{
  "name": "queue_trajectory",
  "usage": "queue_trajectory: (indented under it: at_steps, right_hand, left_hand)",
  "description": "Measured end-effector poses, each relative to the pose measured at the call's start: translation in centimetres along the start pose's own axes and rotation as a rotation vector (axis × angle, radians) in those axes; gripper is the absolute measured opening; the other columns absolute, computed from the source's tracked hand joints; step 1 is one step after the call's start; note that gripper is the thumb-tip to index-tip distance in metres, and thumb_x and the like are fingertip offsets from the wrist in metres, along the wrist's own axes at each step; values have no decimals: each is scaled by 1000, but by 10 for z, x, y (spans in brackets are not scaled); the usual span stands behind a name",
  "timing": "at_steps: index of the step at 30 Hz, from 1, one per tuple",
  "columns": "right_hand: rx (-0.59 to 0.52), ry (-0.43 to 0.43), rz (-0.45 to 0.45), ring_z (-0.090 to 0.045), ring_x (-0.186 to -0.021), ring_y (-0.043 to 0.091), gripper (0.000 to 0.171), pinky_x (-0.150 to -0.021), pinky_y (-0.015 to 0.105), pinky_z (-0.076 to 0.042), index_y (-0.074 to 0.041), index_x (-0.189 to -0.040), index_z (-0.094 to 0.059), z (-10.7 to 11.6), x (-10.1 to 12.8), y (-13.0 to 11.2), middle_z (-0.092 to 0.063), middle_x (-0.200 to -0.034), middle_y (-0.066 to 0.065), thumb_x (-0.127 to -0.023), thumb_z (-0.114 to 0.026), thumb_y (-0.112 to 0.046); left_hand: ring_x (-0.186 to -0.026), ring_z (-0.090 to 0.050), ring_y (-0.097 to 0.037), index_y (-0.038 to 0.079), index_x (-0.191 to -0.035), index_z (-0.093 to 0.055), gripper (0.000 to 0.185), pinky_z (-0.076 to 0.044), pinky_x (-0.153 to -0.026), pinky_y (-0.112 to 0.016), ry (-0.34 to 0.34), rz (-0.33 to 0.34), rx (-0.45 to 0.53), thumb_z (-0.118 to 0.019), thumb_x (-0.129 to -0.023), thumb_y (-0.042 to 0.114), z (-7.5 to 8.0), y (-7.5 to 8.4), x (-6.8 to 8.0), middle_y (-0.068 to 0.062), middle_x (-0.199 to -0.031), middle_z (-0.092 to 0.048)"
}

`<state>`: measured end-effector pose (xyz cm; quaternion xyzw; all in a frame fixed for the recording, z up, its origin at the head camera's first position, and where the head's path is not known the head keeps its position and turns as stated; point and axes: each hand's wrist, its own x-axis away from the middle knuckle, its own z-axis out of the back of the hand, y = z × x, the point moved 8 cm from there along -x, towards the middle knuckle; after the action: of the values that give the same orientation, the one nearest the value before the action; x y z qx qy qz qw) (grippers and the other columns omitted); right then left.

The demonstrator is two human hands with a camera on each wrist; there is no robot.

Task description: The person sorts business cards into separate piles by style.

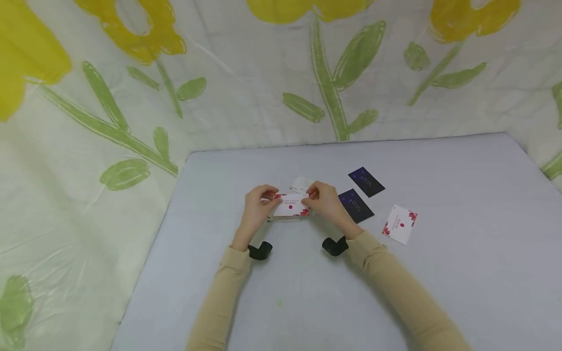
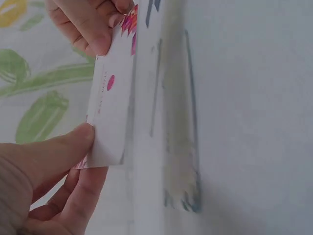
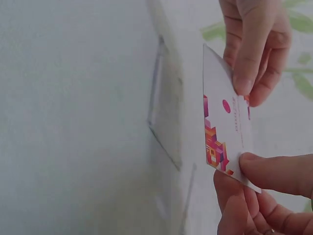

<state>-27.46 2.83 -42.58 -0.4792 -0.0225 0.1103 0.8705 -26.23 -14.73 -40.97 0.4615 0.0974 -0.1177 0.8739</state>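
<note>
Both hands hold one white card [image 1: 291, 205] with a pink dot and red-pink corner patterns, just above the grey table [image 1: 307, 292]. My left hand [image 1: 263, 197] pinches its left end; in the left wrist view the left hand [image 2: 90, 147] has thumb and fingers on the card [image 2: 110, 112]. My right hand [image 1: 313, 195] pinches the right end; in the right wrist view the right hand [image 3: 239, 166] grips the card [image 3: 222, 127] at its patterned corner. A clear plastic holder [image 1: 283, 219] lies on the table right under the card, and shows as the holder [image 2: 178, 122] and the holder [image 3: 166, 117] in the wrist views.
Another white card [image 1: 301, 184] lies just behind the hands. Two dark blue cards [image 1: 366, 181] [image 1: 355, 205] and a white card with red corners [image 1: 399, 224] lie to the right. A flower-printed cloth [image 1: 110, 122] hangs behind and left of the table.
</note>
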Motion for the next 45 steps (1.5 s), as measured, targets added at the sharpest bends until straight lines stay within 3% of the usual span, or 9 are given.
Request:
queue_trajectory:
  at_steps: [7, 14, 19, 29, 36, 45]
  right_hand:
    - [32, -36, -15, -50, -63, 14, 16, -55, 21, -40, 4, -84, -57, -24, -3, 2, -57, -71, 8, -76, -69, -4]
    - [137, -36, 9, -46, -60, 13, 14, -54, 22, -36, 0, -80, -56, -30, -4, -3, -53, -67, 4, -76, -69, -5]
    - [197, -27, 15, -46, -59, 13, 14, -53, 23, -35, -2, -80, -56, -29, -3, -6, -53, -67, 3, -76, -69, -7]
    - [176, -31, 14, -46, -60, 14, 13, -54, 23, -36, -1, -81, -56, -29, -2, -6, -53, -68, 4, -78, -68, -7]
    - [179, -33, 7, -46, -60, 14, 14, -54, 24, -36, 0, -81, -57, -28, -1, -4, -53, -68, 4, -78, -68, -7]
    - [177, -30, 8, -45, -59, 14, 14, -53, 23, -35, 0, -81, -57, -26, 0, -4, -52, -67, 4, -77, -69, -7]
  left_hand:
    - [-78, -59, -26, -3, -90, -67, 14, -51, -68, -33, -18, 39, -84, -72, -77, -2, 0, -17, 6, -15, -86, -63]
    - [-80, -59, -25, -2, -88, -67, 12, -51, -68, -33, -43, 62, -118, -72, -77, -1, -2, -26, 8, -13, -85, -63]
    - [-79, -59, -25, -2, -88, -66, 12, -51, -67, -33, -43, 43, -130, -72, -77, -2, -2, -25, 7, -14, -84, -62]
    - [-80, -57, -23, -1, -88, -66, 11, -51, -68, -31, -52, 73, -136, -71, -78, -1, -2, -24, 8, -12, -86, -61]
    - [-79, -57, -24, -2, -88, -66, 11, -50, -67, -31, -52, 50, -138, -71, -78, -2, -3, -19, 8, -13, -85, -61]
    - [-78, -57, -24, -3, -88, -66, 11, -50, -66, -31, -66, 68, -132, -71, -77, -3, -4, -16, 8, -13, -86, -61]
